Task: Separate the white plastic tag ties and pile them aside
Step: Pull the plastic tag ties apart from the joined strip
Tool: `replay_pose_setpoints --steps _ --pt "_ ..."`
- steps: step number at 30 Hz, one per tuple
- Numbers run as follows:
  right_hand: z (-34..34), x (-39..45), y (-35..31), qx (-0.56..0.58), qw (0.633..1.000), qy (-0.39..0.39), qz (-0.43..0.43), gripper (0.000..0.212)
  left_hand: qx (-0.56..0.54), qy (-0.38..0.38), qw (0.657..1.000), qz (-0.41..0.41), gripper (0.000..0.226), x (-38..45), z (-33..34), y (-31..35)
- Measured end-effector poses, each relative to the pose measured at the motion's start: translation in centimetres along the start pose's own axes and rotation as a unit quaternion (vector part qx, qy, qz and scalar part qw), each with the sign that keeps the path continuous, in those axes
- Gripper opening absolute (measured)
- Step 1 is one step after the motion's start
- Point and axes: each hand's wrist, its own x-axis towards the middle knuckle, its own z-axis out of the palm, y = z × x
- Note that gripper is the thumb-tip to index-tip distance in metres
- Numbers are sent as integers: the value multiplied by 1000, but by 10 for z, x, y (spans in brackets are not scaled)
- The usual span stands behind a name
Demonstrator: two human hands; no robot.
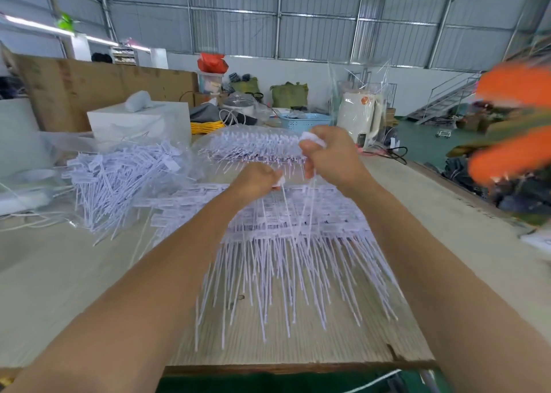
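My left hand and right hand each pinch white tag ties above the joined sheet of ties on the table; the separated pile lies left.

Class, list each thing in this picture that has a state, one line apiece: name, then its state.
Left hand: grip closed on tag ties, raised above the table.
Right hand: grip closed on tag ties, held higher.
Joined tag ties: still attached in rows, spread under the hands.
Separated pile: loose ties heaped at left.
Bagged ties: stacked in clear plastic behind.
Table: front edge chipped.
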Motion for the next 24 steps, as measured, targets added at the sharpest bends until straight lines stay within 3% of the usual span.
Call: replay_pose_setpoints --steps 2,4,7,9,11,17,21,24 --pt "-17 6 9 109 991 20 75 9 -12 -29 999 8 34 -5 -9 4" --pt "-29 9 16 138 985 45 93 10 17 -55 998 14 40 -7 -19 7" --pt "-32 10 16 165 977 -29 128 9 88 -83 992 28 25 -13 -24 13" --pt "-23 7 14 122 972 -123 157 6 104 -103 988 41 32 -14 -25 10" --pt "-7 7 17 13 975 -169 144 13 108 -113 986 65 35 -16 -27 7" --pt "36 6 22 -42 973 -193 116 14 81 -105 987 96 36 -16 -32 4" --pt "45 4 27 11 974 -188 127 14 67 -73 989 109 43 -16 -38 -2" --pt "47 4 28 17 980 -167 109 19 59 -65 991 100 32 -16 -42 -9"
